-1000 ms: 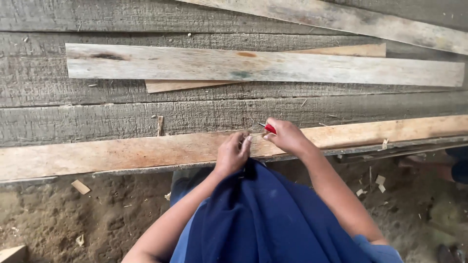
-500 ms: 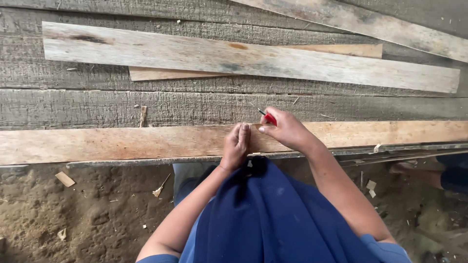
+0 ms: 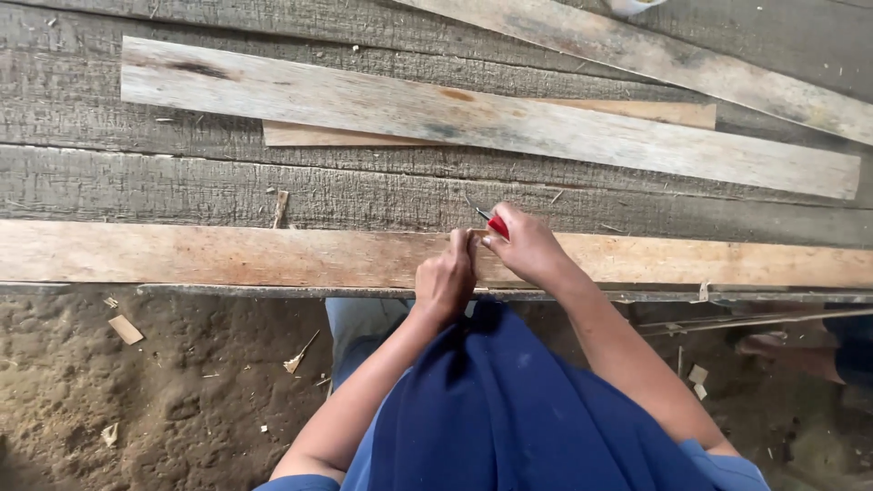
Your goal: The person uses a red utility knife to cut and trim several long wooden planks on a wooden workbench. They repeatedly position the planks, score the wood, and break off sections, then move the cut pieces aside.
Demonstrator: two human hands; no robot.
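- Head view, looking straight down on two bare forearms meeting at mid frame over a long pale plank.
- Right hand curled tight around a small red tool, thin dark tip poking out toward the upper left, resting on the plank's far edge.
- Left hand closed in a loose fist, touching the plank just beside the right hand; nothing visible inside it.
- Plank lying across the whole frame, left to right, at the near edge of a grey weathered wooden surface.
- Two more light boards stacked in the upper half; another slanting board at upper right.
- Blue cloth at bottom centre.
- Dirt floor with wood chips at lower left.
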